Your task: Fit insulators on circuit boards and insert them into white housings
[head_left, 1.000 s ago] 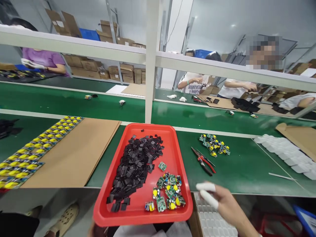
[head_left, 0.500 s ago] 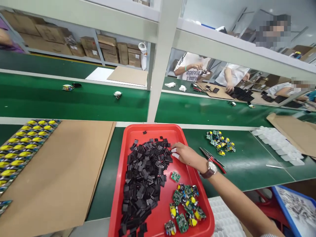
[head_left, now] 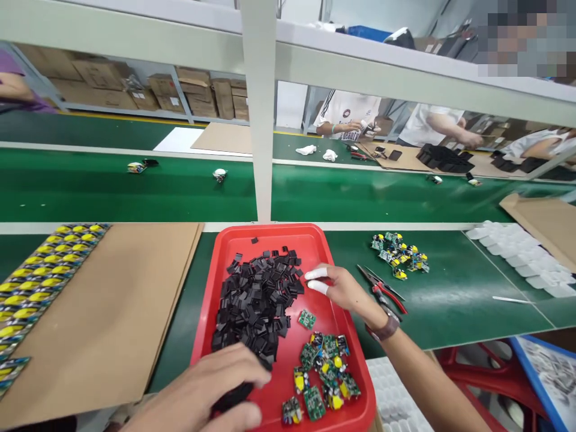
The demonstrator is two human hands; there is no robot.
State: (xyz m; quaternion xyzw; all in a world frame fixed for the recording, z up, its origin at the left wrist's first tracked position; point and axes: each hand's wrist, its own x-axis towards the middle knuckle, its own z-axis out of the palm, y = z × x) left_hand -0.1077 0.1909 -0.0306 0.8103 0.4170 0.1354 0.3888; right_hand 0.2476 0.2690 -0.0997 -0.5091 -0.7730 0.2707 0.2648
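A red tray point(head_left: 270, 230) lies in front of me with a heap of small black plastic parts point(head_left: 258, 300) and a cluster of green circuit boards point(head_left: 321, 372). One board point(head_left: 306, 318) lies alone between them. My right hand point(head_left: 344, 291) reaches in from the right. White cots cover its thumb and forefinger, which point at the heap's right edge, slightly apart, with nothing between them. My left hand point(head_left: 202, 390) is at the tray's near left corner, fingers curled around black parts at the near end of the heap.
Red-handled pliers point(head_left: 382, 288), more circuit boards point(head_left: 399, 255) and white plastic shells point(head_left: 522, 258) lie right of the tray. A cardboard sheet point(head_left: 108, 312) and rows of yellow components point(head_left: 40, 276) lie left. A white post point(head_left: 256, 120) stands behind. Other people work across the green conveyor point(head_left: 135, 192).
My right hand went from below the tray into it, touched the black heap, then drew back slightly. My left hand has come into view at the near corner. The view tilted down.
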